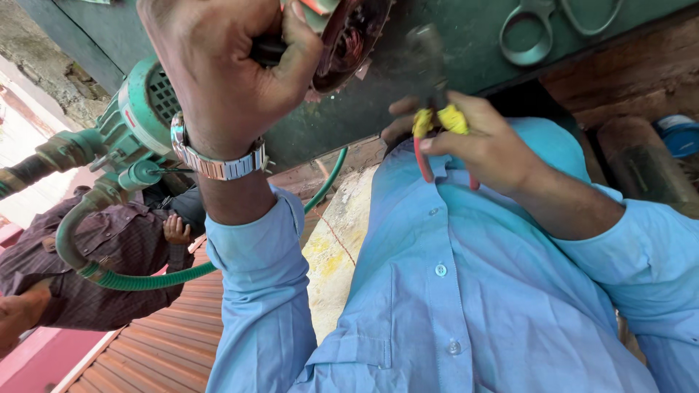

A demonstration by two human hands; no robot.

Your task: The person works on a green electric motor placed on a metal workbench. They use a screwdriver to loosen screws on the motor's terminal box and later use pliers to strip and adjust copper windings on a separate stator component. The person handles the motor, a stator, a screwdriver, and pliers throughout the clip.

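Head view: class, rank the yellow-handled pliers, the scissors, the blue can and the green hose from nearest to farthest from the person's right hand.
From the right hand:
1. Yellow-handled pliers, held in that hand.
2. Scissors, above it on the green surface.
3. Blue can, far right.
4. Green hose, lower left.

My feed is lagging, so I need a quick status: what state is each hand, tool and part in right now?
Left hand: fisted on a dark handle.
Right hand: closed on pliers.
Pliers: red and yellow grips, jaws raised.
Motor: open, copper windings exposed.
Green pump: hose attached.
Green hose: curved, hanging.

left hand point(226, 73) grips motor point(349, 36); right hand point(480, 142) grips pliers point(437, 124).
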